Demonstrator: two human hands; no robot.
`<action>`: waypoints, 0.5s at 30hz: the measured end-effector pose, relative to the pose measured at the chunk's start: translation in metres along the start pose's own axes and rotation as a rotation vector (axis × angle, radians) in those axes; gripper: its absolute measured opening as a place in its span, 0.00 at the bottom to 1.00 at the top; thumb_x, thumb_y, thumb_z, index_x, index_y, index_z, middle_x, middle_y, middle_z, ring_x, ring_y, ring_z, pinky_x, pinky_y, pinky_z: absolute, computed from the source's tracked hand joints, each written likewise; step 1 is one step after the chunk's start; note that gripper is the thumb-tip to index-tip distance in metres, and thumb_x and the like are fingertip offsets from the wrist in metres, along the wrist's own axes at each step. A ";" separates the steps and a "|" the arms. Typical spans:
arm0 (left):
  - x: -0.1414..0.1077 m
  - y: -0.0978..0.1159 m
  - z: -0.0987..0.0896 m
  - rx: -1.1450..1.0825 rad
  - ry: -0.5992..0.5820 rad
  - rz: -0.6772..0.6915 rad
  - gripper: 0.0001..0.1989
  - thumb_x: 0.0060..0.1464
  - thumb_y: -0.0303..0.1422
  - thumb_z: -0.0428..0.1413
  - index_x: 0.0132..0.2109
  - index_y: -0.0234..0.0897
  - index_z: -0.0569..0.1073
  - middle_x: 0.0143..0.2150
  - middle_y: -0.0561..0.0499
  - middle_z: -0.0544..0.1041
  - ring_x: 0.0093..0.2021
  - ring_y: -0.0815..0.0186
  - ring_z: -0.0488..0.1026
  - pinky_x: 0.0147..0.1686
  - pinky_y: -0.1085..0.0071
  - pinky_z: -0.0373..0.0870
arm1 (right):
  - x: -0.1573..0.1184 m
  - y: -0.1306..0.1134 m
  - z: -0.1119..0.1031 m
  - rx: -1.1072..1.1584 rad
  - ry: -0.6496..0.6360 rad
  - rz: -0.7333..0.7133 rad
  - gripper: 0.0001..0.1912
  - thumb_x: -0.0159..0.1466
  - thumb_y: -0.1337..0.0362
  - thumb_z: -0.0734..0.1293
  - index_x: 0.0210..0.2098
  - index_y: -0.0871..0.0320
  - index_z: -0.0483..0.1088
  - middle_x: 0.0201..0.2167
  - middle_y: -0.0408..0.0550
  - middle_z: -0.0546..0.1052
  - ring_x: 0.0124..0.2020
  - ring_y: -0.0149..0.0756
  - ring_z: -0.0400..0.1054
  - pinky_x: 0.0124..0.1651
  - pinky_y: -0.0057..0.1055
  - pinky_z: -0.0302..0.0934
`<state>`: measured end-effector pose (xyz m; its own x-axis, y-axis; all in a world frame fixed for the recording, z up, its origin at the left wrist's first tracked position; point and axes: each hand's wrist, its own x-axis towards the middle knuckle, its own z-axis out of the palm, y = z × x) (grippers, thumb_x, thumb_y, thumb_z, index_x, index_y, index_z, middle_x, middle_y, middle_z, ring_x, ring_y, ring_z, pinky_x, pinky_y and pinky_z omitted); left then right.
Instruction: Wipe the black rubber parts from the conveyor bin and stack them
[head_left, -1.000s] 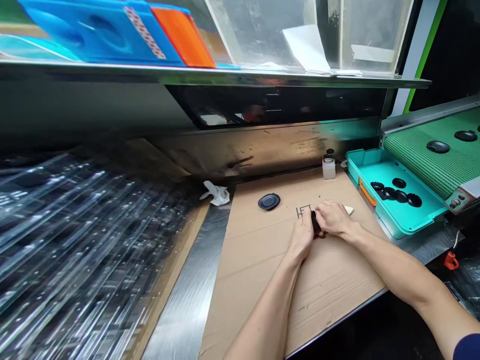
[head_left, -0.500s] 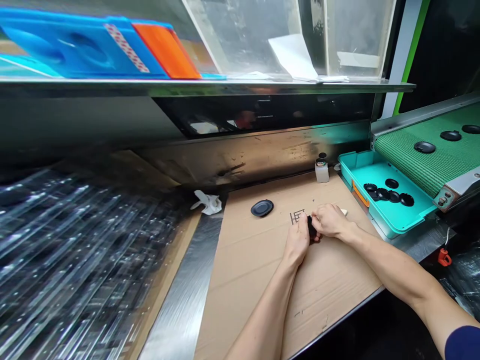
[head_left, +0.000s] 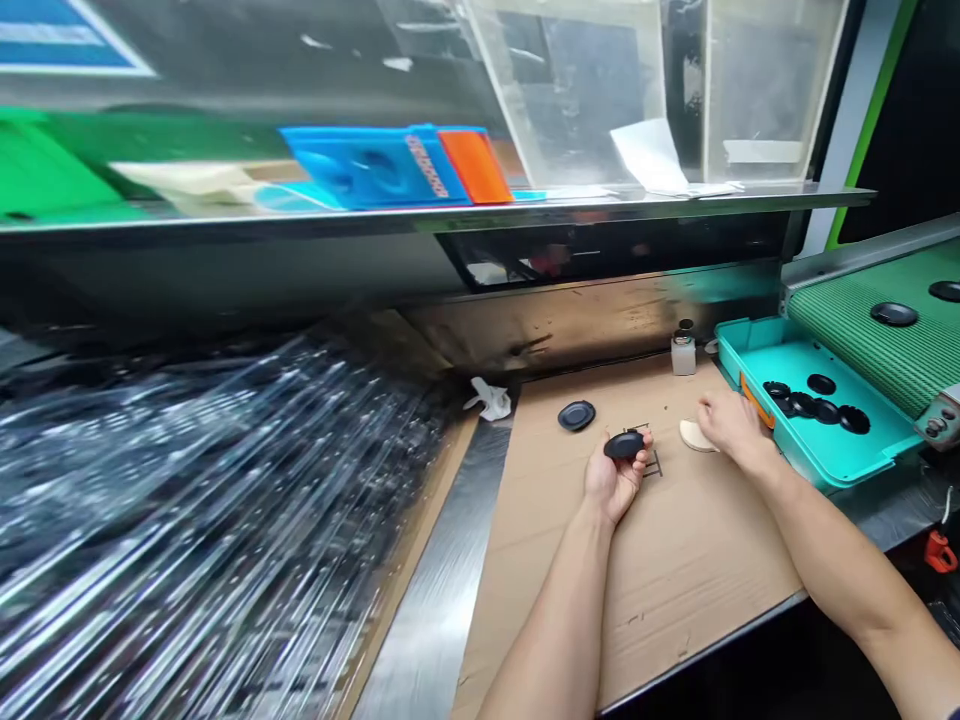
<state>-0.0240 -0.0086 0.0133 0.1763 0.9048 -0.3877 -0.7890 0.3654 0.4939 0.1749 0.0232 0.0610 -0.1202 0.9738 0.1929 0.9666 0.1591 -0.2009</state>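
Note:
My left hand (head_left: 616, 482) holds a black oval plastic part (head_left: 624, 445) above the cardboard sheet (head_left: 555, 560), its smooth face turned up. Beside a cream-coloured round pad (head_left: 697, 436) is my right hand (head_left: 735, 425), with fingers curled and closed; whatever they may hold is hidden. A second black oval part (head_left: 577, 416) lies flat on the cardboard, to the left of my left hand. Dark printed lines show on the cardboard behind the held part.
A teal tray (head_left: 829, 465) with several black parts stands right, beside a green conveyor belt (head_left: 847, 310) carrying more. A small whitish bottle (head_left: 683, 358) stands at the back. Crumpled white material (head_left: 492, 399) lies left, near stacked clear plastic (head_left: 300, 520). A metal shelf (head_left: 585, 208) crosses above.
My hands have separated. The left keeps the black part, now tilted with its face showing; the right has moved away to the right, beside the cream pad. The view has swung left.

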 end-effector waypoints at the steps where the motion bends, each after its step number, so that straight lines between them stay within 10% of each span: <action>1: 0.000 0.004 -0.001 -0.051 0.000 -0.014 0.30 0.73 0.42 0.35 0.46 0.24 0.74 0.31 0.41 0.76 0.21 0.73 0.67 0.16 0.80 0.66 | 0.001 0.002 0.000 -0.055 0.015 0.024 0.19 0.71 0.61 0.58 0.51 0.57 0.78 0.49 0.59 0.80 0.52 0.48 0.71 0.52 0.36 0.60; 10: 0.003 0.006 -0.007 -0.068 -0.059 0.042 0.28 0.72 0.44 0.39 0.49 0.25 0.75 0.38 0.37 0.79 0.25 0.68 0.72 0.20 0.75 0.71 | -0.007 0.000 0.002 -0.159 -0.258 -0.250 0.19 0.70 0.57 0.64 0.57 0.53 0.75 0.48 0.57 0.79 0.52 0.50 0.71 0.56 0.41 0.56; 15: 0.008 -0.003 -0.006 -0.054 -0.091 0.167 0.18 0.68 0.34 0.44 0.48 0.29 0.76 0.45 0.37 0.81 0.38 0.58 0.80 0.35 0.65 0.79 | -0.007 -0.014 0.018 0.167 -0.006 -0.183 0.24 0.74 0.51 0.61 0.65 0.53 0.67 0.51 0.55 0.76 0.53 0.45 0.67 0.56 0.36 0.57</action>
<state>-0.0235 -0.0034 0.0041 0.0906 0.9687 -0.2311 -0.8420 0.1985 0.5017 0.1584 0.0174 0.0454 -0.2917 0.9271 0.2352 0.8776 0.3572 -0.3196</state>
